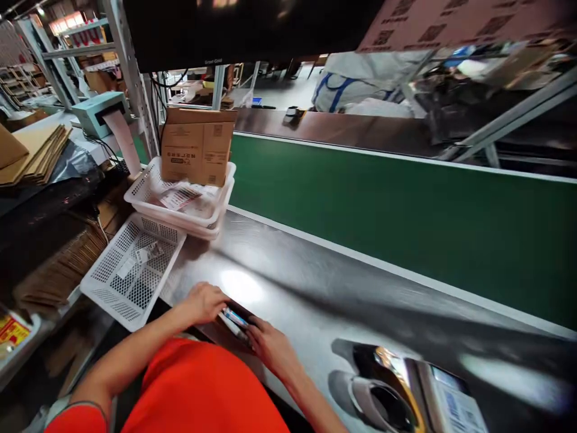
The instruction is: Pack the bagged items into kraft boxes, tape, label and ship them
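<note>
Near the front edge of the metal table, both hands are at one small flat item with a blue and white part. My left hand grips its left end with bent fingers. At its right end my right hand has its fingers pressed against it. Blur and the fingers hide what exactly the item is. To the left lies a white perforated basket with small labelled bags inside.
Stacked white baskets hold a cardboard box and bags. A green conveyor belt runs behind the table. Tape rolls and a labelled package sit at the right front. A label printer stands back left.
</note>
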`<state>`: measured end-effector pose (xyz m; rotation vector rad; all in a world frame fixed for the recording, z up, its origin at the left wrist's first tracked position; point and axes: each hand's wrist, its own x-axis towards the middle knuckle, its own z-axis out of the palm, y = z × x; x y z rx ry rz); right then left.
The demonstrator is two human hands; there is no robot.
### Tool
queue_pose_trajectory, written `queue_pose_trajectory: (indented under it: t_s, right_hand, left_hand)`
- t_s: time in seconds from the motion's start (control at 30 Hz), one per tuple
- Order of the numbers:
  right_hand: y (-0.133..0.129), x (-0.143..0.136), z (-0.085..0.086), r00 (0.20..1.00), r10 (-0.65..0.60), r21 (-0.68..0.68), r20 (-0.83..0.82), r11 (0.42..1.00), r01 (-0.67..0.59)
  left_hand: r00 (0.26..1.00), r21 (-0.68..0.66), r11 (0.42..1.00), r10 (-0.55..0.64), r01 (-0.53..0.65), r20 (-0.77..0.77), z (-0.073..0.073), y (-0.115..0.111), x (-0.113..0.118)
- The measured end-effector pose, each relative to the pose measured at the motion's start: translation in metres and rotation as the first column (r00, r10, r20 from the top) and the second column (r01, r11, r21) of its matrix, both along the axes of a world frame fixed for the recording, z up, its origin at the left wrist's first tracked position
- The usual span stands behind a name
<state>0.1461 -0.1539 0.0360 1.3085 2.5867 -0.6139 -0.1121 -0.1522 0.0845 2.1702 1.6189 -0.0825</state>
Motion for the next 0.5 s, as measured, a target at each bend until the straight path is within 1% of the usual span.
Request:
queue_pose_trajectory:
  t_s: [0.03,0.07,0.1,0.13,0.17,0.2,0.23,0.27,0.3,0.33,0.4,0.43,0.47,0.5]
  right_hand:
    - [-0.002,0.006,-0.001,0.999,-0.035,0.014,-0.03,0.999,0.035]
    - [-0.005,0.012,-0.003,0.994,-0.087,0.027,-0.073,0.996,0.089]
    - [-0.009,0.019,-0.006,0.979,-0.156,0.037,-0.129,0.986,0.162]
    - [-0.013,0.025,-0.009,0.953,-0.23,0.038,-0.198,0.969,0.242]
    - [-0.017,0.031,-0.013,0.914,-0.303,0.029,-0.272,0.946,0.322]
    - [-0.021,0.036,-0.017,0.867,-0.364,0.008,-0.34,0.921,0.39]
    - [-0.024,0.04,-0.02,0.821,-0.412,-0.018,-0.395,0.897,0.442]
    - [-0.028,0.042,-0.023,0.779,-0.448,-0.046,-0.439,0.877,0.479]
    - [-0.031,0.043,-0.026,0.742,-0.471,-0.072,-0.477,0.863,0.501]
    - [-0.034,0.042,-0.028,0.711,-0.485,-0.095,-0.51,0.853,0.514]
    - [-0.039,0.035,-0.031,0.646,-0.521,-0.131,-0.557,0.824,0.551]
    - [-0.041,0.031,-0.031,0.607,-0.555,-0.151,-0.568,0.796,0.587]
    - [-0.042,0.026,-0.032,0.557,-0.605,-0.177,-0.568,0.751,0.636]
    - [-0.044,0.022,-0.034,0.5,-0.662,-0.205,-0.558,0.694,0.69]
  left_hand:
    - [0.995,0.045,0.995,0.095,-0.094,-0.032,0.009,-0.004,-0.03]
    - [0.965,0.101,0.966,0.246,-0.236,-0.093,0.016,-0.009,-0.062]
    - [0.901,0.161,0.912,0.402,-0.378,-0.162,0.021,-0.015,-0.096]
    - [0.835,0.194,0.86,0.506,-0.472,-0.215,0.023,-0.02,-0.128]
    - [0.769,0.205,0.814,0.581,-0.544,-0.266,0.021,-0.027,-0.158]
    - [0.712,0.197,0.777,0.628,-0.598,-0.315,0.017,-0.033,-0.184]
    - [0.664,0.179,0.748,0.654,-0.639,-0.363,0.01,-0.039,-0.205]
    - [0.634,0.163,0.733,0.661,-0.661,-0.4,0.002,-0.045,-0.221]
    - [0.625,0.15,0.733,0.653,-0.663,-0.427,-0.008,-0.05,-0.231]
    - [0.624,0.14,0.741,0.639,-0.657,-0.45,-0.017,-0.055,-0.236]
    - [0.64,0.126,0.769,0.6,-0.627,-0.479,-0.033,-0.059,-0.236]
    - [0.648,0.119,0.782,0.582,-0.612,-0.491,-0.039,-0.06,-0.233]
    - [0.658,0.11,0.794,0.564,-0.598,-0.499,-0.043,-0.058,-0.23]
    - [0.668,0.1,0.805,0.548,-0.585,-0.503,-0.046,-0.055,-0.228]
